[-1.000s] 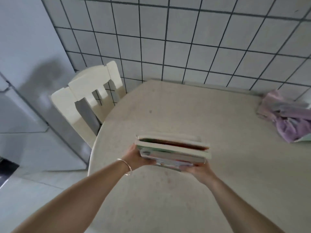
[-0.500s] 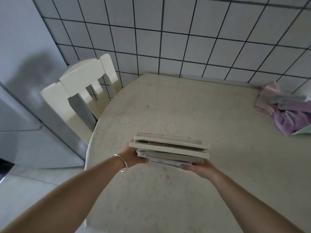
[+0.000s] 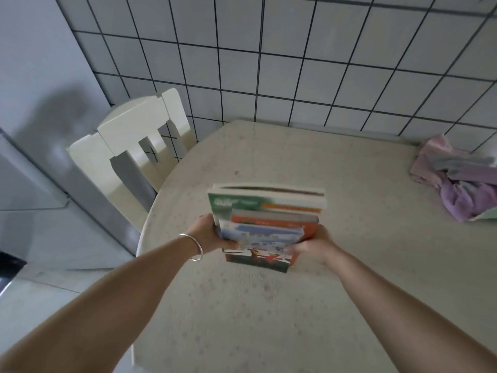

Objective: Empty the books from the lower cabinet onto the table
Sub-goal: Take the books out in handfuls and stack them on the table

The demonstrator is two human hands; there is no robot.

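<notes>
A stack of several books [image 3: 265, 224] is tilted toward me over the pale speckled table [image 3: 349, 265], so their covers and spines show: green and white, orange, blue, and a red and green one nearest me. My left hand [image 3: 212, 234], with a silver bangle at the wrist, grips the stack's left side. My right hand [image 3: 313, 244] grips its right side, fingers under the books. I cannot tell whether the far edge of the stack touches the tabletop.
A cream wooden chair [image 3: 134, 141] stands at the table's left, against the grey tiled wall [image 3: 295, 63]. A crumpled pink and purple cloth [image 3: 457, 181] lies at the table's far right. A grey cabinet side [image 3: 32, 103] rises on the left.
The stack was held flat above the table. It has tipped up toward me, showing the covers, and both hands have shifted a little farther over the table.
</notes>
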